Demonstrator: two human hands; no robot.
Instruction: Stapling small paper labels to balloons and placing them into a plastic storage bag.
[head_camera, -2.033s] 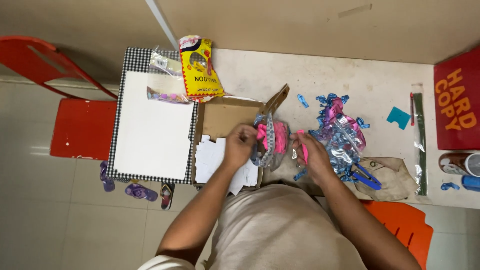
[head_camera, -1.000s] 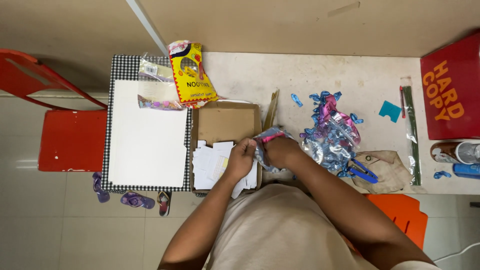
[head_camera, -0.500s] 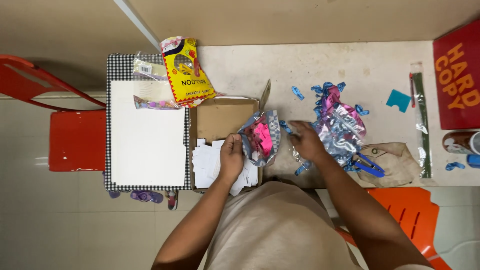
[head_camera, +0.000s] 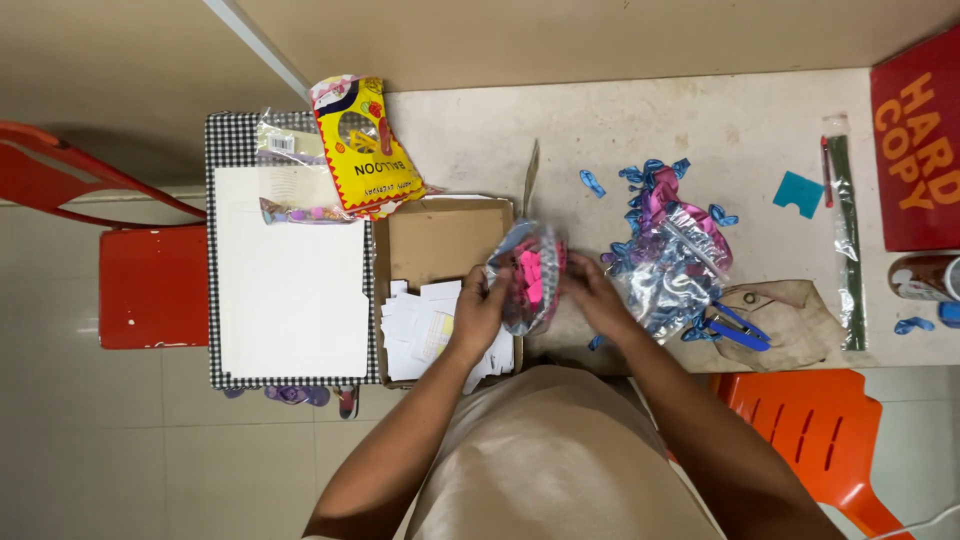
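A clear bag (head_camera: 527, 275) of pink pieces is gripped by both hands, left (head_camera: 482, 305) and right (head_camera: 590, 292), fingers closed. It is best kept upright over the box (head_camera: 440, 240), so nothing spills onto the surface (head_camera: 560, 130).

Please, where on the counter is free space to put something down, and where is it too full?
Free: the counter between the yellow packet and the blue balloons, behind the box; also the white board on the left. Crowded: around both hands, left and right, on the pink bag, and to the right, by the blue balloons, scissors and cloth.
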